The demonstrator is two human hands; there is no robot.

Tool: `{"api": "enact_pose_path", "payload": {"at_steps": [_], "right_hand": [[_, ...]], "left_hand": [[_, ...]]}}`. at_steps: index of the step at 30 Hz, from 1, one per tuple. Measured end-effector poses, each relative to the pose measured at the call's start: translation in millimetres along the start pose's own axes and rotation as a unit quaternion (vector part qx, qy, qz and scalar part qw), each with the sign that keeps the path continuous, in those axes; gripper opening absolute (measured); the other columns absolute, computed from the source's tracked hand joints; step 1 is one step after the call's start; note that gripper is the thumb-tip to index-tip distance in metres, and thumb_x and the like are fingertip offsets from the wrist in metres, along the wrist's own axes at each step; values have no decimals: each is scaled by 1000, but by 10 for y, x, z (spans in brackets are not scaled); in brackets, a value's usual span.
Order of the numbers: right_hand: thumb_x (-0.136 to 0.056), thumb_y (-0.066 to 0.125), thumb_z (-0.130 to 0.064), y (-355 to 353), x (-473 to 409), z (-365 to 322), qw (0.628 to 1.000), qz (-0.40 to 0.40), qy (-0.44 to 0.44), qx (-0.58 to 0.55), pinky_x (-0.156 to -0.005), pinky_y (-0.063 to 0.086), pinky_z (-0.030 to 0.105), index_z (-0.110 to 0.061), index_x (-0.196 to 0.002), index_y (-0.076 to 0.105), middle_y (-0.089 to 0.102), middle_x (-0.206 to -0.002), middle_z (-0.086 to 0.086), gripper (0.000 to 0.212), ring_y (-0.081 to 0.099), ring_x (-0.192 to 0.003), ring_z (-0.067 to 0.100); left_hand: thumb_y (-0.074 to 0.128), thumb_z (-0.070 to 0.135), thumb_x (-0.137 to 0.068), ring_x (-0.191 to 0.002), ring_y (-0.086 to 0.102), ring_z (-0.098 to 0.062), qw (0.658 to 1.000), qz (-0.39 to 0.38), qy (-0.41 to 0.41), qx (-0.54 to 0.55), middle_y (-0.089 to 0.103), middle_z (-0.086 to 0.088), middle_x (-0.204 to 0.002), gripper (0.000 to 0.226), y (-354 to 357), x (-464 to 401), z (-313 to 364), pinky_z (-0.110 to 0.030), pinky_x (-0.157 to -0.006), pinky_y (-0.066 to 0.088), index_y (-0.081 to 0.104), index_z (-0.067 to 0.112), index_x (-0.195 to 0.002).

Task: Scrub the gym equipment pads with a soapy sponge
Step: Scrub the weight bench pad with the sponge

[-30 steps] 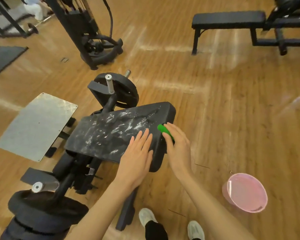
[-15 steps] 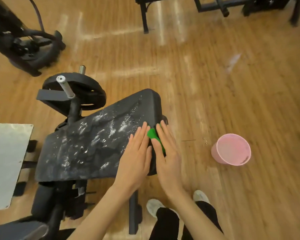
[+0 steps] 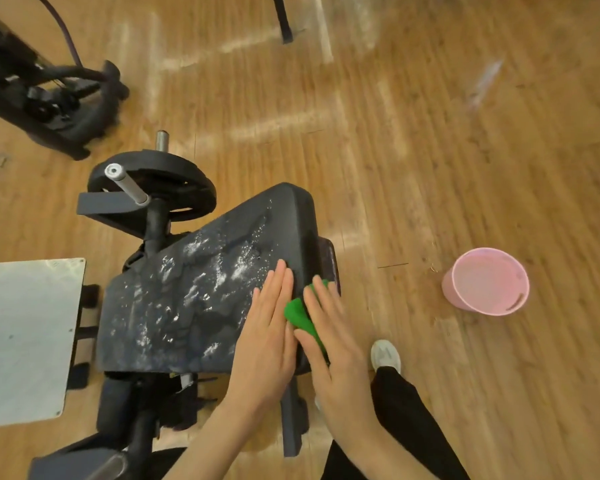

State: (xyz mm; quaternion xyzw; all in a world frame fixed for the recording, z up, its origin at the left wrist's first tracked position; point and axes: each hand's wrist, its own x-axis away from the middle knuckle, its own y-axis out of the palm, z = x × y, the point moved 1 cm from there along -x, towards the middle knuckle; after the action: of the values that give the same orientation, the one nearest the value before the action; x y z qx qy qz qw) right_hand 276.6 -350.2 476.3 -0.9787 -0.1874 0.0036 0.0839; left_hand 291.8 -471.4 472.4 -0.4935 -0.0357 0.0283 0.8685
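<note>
A black padded bench (image 3: 201, 299) lies slantwise across the middle of the frame, its top streaked with white soap foam. The left hand (image 3: 267, 337) rests flat on the pad's lower right part, fingers straight and close together, holding nothing. Just beside it to the right, the right hand (image 3: 333, 341) presses a green sponge (image 3: 300, 315) against the pad's right edge; its fingers lie nearly straight over the sponge, with the thumb along the sponge's lower side (most of the sponge is hidden under the palm, so how firmly it is gripped cannot be told). The sponge shows as a green patch between the two hands.

At the right of the frame a pink bucket (image 3: 485, 284) stands on the wooden floor (image 3: 430, 133), well apart from the bench. Left of centre, above the pad, a black weight plate (image 3: 174, 181) sits on the machine with a metal peg (image 3: 127, 185) jutting up in front of it. A grey metal footplate (image 3: 25, 337) fills the left edge. A white shoe (image 3: 385, 355) and a black trouser leg (image 3: 406, 420) appear at the lower right, below the right hand. Another black machine base (image 3: 49, 98) occupies the upper left.
</note>
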Motion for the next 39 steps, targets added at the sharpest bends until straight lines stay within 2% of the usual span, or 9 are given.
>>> {"api": "enact_pose_path", "payload": {"at_steps": [3, 5, 10, 16, 21, 27, 31, 33, 39], "right_hand": [[-104, 43, -16, -45, -518, -44, 1000, -16, -13, 21, -120, 17, 50, -25, -149, 29, 20, -158, -16, 49, 6, -147, 2], [-104, 41, -18, -44, -778, -91, 1000, -17, -2, 11, -121, 13, 46, -23, -150, 29, 18, -158, -16, 48, 3, -146, -1], [-103, 40, -23, -83, -173, 17, 999, -32, -17, -6, -120, 12, 40, -26, -151, 25, 17, -159, -18, 50, 8, -148, 8], [-105, 39, -22, -98, -995, -18, 1000, -14, 14, -22, -121, 14, 43, -26, -150, 29, 19, -159, -14, 46, 5, -147, 1], [-104, 42, -21, -106, -555, 27, 999, -15, 25, -35, -121, 16, 38, -28, -149, 29, 18, -158, -19, 47, 7, -147, 3], [-106, 38, -23, -36, -1469, -14, 998, 5, 44, -33, -121, 13, 40, -22, -151, 29, 18, -160, -11, 46, 4, -147, 2], [-105, 39, -19, -72, -890, 22, 999, -23, 25, 2, -121, 10, 36, -22, -152, 23, 13, -161, -14, 50, 2, -148, 4], [-104, 40, -17, -104, -766, 61, 999, -30, 2, 13, -121, 12, 38, -21, -152, 25, 15, -161, -13, 49, 3, -148, 5], [-105, 40, -30, -50, -1652, 24, 1000, -21, 18, 2, -121, 14, 42, -22, -151, 29, 19, -160, -9, 48, 2, -148, 4]], "left_hand": [[22, 23, -106, -152, 15, -17, 1000, 1, -19, 4, 15, -1, -166, 53, 14, -24, 13, -42, -123, 11, 19, 11, -157], [24, 22, -105, -152, 15, -16, 1000, 2, -25, -5, 15, -1, -166, 54, -8, -28, 36, -40, -124, 9, 19, 9, -157], [25, 20, -106, -152, 16, -16, 1000, -14, -6, -2, 16, -3, -165, 51, -117, -58, 40, -37, -124, 6, 21, 11, -156], [25, 23, -106, -153, 10, -14, 998, 20, -55, 24, 10, 3, -166, 53, -136, -365, 39, -35, -124, 6, 16, 15, -157], [25, 24, -106, -152, 13, -15, 998, 16, -58, 24, 14, 2, -166, 52, -111, -419, 19, -44, -123, 13, 22, 11, -156], [26, 20, -105, -152, 15, -14, 998, 19, -55, 5, 14, 0, -166, 52, -116, -437, 46, -37, -124, 10, 20, 11, -156], [26, 18, -104, -152, 17, -16, 998, 15, -53, 10, 15, -1, -166, 53, -120, -433, 36, -36, -124, 11, 21, 8, -156], [26, 18, -104, -152, 18, -17, 999, 15, -49, 7, 16, -2, -165, 52, -125, -460, 38, -35, -124, 10, 23, 7, -155], [28, 18, -104, -151, 18, -15, 998, 17, -55, 3, 17, 1, -165, 52, -144, -453, 57, -37, -124, 9, 21, 13, -156]]}}
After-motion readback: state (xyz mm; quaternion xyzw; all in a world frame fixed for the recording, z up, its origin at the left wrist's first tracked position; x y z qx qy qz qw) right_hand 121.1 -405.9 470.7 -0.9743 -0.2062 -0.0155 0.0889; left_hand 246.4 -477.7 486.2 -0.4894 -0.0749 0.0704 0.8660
